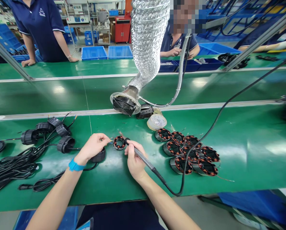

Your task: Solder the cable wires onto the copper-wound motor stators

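Note:
My right hand (pixel 135 161) is wrapped round a soldering iron (pixel 144 158), whose tip points up and left beside a small motor stator (pixel 119 147) with copper windings. Whether the tip touches the stator or a wire I cannot tell. At the stator's left side my left hand (pixel 95 145) pinches thin coloured wires (pixel 111 140) between thumb and fingertips. Below that hand a black round cap (pixel 99 157) with a cable lies on the green bench, partly covered by the hand.
Several stators (pixel 190 153) stand grouped on the right. Black cables (pixel 15 169) and round caps (pixel 65 144) lie on the left. An extraction hood (pixel 125 103) hangs above, near a tape roll (pixel 156 122). The iron's cord (pixel 207 131) crosses the right side. Co-workers stand across the bench.

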A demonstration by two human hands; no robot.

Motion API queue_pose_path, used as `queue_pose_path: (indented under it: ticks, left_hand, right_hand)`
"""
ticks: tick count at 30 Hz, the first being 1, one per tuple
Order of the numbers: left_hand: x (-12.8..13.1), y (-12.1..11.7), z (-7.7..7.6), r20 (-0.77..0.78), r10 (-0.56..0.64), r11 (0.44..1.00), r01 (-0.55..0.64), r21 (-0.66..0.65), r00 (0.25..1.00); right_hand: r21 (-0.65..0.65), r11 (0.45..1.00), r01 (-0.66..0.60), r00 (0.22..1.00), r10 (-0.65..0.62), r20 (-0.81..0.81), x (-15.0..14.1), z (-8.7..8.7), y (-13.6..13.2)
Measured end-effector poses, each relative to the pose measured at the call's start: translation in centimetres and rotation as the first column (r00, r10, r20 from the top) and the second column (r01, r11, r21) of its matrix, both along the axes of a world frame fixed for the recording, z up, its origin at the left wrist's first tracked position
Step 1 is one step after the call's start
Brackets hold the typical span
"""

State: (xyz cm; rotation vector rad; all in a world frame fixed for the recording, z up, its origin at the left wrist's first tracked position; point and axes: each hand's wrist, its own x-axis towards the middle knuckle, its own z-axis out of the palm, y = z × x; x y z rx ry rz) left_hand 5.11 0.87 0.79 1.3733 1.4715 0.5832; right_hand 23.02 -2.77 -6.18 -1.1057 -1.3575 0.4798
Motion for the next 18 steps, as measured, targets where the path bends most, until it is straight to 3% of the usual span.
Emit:
queue_pose_path:
  ticks: [7,13,18]
  left_hand:
    - [0.1,0.0,0.3,-0.021,-0.009,1.0,0.009,0.01,1.0]
    - [-0.1,0.1,-0.1,-0.017,-0.021,1.0,0.021,0.012,1.0]
    - [-0.2,0.0,-0.3,0.002,-0.018,1.0,0.018,0.01,1.0]
  right_hand:
    - [0.054,0.998,-0.018,0.994,0.012,0.109,-0.3,1.4,0.4]
    - [-0.038,0.989,-0.141,0.978,0.145,0.152,-0.4,0.5,0.2]
    - [-0.058,0.984,-0.171,0.978,0.177,0.115,-0.7,-0.4,1.2]
